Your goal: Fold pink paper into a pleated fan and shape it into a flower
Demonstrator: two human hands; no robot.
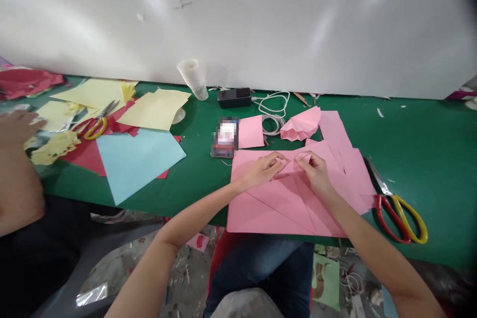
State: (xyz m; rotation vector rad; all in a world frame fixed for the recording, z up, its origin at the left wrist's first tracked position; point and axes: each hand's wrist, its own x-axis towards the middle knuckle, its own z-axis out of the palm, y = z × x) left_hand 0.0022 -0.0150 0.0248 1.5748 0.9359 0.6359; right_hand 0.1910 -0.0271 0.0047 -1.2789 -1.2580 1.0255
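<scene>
My left hand [265, 168] is closed in a pinch on a folded piece of pink paper [289, 165]. Close beside it, my right hand [316, 171] pinches the folded pink paper too, near its upper right part. Whether both hold one single piece is hard to make out. Beneath both hands lie large pink sheets [268, 213] with crease lines, spread to the table's front edge. A pleated pink paper fan [302, 125] rests just beyond my right hand. Past my left hand is a small pink square [251, 131], beside a phone [224, 138] with a blurred screen.
Red-and-yellow-handled scissors [400, 213] lie open at right; another pair [96, 124] lies left among yellow sheets [154, 109]. A light blue sheet [139, 161] overlaps red paper. Stacked cups [193, 77], a black box [234, 98] and cable line the wall. A co-worker's arm [18, 174] is at left.
</scene>
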